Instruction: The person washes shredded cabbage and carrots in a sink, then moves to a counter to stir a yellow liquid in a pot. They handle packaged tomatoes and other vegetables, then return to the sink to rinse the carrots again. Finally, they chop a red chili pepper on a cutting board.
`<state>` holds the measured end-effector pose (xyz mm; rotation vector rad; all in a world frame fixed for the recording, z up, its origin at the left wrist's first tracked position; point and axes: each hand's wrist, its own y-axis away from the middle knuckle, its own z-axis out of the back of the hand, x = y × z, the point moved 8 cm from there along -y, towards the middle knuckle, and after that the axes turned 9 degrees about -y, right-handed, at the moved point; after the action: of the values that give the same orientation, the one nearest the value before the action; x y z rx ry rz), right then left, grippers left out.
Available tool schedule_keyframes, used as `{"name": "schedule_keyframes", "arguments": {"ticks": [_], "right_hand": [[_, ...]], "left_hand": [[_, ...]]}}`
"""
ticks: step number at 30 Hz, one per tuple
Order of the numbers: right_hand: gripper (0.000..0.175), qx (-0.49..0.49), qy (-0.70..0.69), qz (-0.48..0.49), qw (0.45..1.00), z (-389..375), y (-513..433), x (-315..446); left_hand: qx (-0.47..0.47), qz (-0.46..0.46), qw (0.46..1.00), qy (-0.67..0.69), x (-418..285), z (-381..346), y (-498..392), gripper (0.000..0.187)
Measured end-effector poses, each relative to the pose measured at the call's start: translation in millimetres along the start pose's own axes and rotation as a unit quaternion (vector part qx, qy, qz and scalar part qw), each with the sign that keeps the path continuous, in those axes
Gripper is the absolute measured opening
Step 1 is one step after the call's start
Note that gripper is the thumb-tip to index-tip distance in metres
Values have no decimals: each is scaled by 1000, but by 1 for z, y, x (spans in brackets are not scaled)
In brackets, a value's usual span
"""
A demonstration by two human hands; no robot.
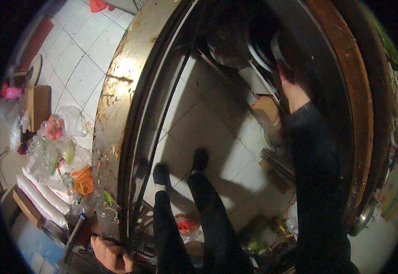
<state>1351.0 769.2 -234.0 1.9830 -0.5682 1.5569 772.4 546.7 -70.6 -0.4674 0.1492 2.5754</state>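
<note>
My right hand (294, 91), in a dark sleeve, reaches into the shadow at the upper right. Its fingers are blurred and mostly lost in the dark, beside a curved metal rim (278, 44) that looks like part of a pan or bowl. Another pale round rim (259, 58) lies just left of it. At the lower left, my left hand (111, 255) has its fingers curled, by the near end of a worn, food-flecked ledge (115, 137). Whether it grips anything is hidden. My legs and dark shoes (161, 174) stand on the tiles between the ledge and a brown wooden edge (356, 85).
Left of the ledge, plastic bags of produce (60, 147), white sacks (43, 202) and a cardboard box (38, 106) crowd the tiled floor (79, 51). A blue-capped handle (74, 233) slants near my left hand. Another box (266, 109) stands below my right hand.
</note>
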Motion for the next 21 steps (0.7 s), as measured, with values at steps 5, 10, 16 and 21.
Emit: {"name": "schedule_keyframes", "arguments": {"ticks": [5, 10, 16, 21], "right_hand": [[30, -48, -161, -87, 982, -21, -41, -19], [28, -47, -193, -108, 974, -33, -57, -26], [26, -35, -214, -131, 967, -42, -57, -26], [25, 22, -206, -158, 965, -40, -9, -18]], "left_hand": [[39, 33, 998, 24, -6, 1, -5, 18], [55, 46, 997, 20, -16, -2, -11, 19], [37, 34, 998, 45, -30, -8, -3, 18], [26, 44, 997, 56, -53, -15, -8, 16]]}}
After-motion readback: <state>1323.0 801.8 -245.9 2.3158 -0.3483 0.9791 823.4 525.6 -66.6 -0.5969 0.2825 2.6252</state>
